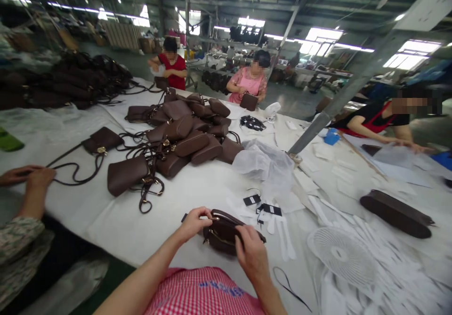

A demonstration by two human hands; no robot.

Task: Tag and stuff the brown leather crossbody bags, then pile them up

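A dark brown handbag (pixel 226 239) stands in front of me at the table's near edge, its zipped top partly parted. My left hand (pixel 196 223) pinches the zipper pull (pixel 214 218) at the bag's left end. With fingers curled over the right side of the opening, my right hand (pixel 251 249) grips the bag's edge. Just beyond the bag lie black hang tags (pixel 271 209) and white paper strips (pixel 286 239). A thin black cord (pixel 291 289) rests to the right of my right forearm.
A heap of brown bags (pixel 190 131) with straps covers the table's middle. Clear plastic (pixel 264 164), a white fan (pixel 342 256) and another brown bag (pixel 395 214) lie rightward. A metal post (pixel 318 122) rises from the table. A co-worker's hands (pixel 35 176) hold a strap at left; other people work across.
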